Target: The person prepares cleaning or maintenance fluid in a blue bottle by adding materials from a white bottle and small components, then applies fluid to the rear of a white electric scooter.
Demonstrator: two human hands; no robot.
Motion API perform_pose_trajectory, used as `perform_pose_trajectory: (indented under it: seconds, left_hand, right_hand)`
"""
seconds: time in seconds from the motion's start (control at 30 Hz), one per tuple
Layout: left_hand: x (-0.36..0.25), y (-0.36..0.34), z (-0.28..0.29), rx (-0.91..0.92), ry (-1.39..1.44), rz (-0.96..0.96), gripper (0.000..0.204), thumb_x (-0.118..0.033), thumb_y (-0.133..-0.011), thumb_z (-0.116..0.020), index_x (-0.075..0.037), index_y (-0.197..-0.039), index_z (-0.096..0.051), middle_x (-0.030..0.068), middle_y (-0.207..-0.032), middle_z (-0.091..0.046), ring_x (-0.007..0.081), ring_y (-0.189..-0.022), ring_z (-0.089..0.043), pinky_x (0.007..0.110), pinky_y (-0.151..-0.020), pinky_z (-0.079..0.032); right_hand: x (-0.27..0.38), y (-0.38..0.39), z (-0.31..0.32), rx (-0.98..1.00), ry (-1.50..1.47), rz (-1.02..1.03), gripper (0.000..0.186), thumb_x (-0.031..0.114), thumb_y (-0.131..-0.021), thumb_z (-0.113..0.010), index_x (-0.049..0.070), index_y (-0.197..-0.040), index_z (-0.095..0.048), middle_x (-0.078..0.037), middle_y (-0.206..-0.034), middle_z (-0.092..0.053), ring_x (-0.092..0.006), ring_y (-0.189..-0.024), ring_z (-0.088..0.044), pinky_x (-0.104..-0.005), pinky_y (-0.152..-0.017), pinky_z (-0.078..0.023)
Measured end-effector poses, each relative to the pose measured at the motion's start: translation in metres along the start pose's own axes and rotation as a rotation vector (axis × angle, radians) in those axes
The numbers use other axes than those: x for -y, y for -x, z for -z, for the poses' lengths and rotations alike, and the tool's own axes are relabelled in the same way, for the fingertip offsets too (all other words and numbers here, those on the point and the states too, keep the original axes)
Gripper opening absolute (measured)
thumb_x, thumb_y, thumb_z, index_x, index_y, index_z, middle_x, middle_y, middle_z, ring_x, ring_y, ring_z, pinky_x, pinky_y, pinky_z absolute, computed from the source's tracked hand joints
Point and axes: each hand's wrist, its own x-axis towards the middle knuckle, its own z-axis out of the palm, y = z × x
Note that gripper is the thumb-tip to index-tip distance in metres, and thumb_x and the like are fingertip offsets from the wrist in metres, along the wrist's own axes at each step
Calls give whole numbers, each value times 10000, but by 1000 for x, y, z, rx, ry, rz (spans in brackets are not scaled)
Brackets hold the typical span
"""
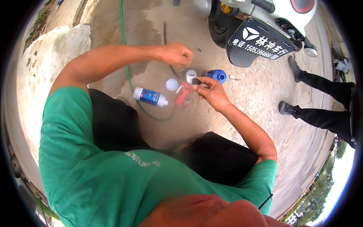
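Observation:
My left hand is curled closed above the ground near a black hose; whether it holds anything is hidden. My right hand grips a small round black cap. Around it lie a blue bottle with an open neck, a round metal lid or tin, a white disc, and a red tool with a clear part, whose shape is partly unclear. A white and blue bottle lies on its side to the left.
A white scooter with a dark rear sign stands at upper right. Another person's legs in black trousers are at the right. A green hose curves along the concrete ground. A broken concrete slab is at upper left.

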Motion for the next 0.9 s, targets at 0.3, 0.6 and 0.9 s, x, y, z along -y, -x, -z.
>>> perform_pose_trajectory:
  seconds: [0.3,0.6,0.9]
  left_hand:
    - [10,6,-9,9,194,48,236,-222,-927,-638,-26,-1035,-712,39,-777,-633,137,-646,-578,307,-580,-514]
    - [-17,16,-2,-205,230,233,330,-352,-988,-635,-30,-925,-668,16,-716,-557,110,-615,-548,313,-545,-501]
    - [7,23,-5,-178,156,78,244,-164,-943,-570,-18,-1075,-714,64,-877,-704,129,-663,-631,284,-629,-500]
  right_hand:
    - [-6,-9,1,-13,-78,-26,303,187,-935,-722,60,-1205,-666,31,-886,-636,-50,-641,-562,-199,-549,-376]
    - [-4,-20,1,-12,-237,-40,320,231,-974,-662,62,-1246,-650,45,-894,-620,-56,-667,-567,-199,-555,-361]
    - [-3,-23,-1,3,-334,-48,327,208,-975,-648,55,-1265,-645,15,-1010,-676,-65,-676,-567,-208,-541,-353]
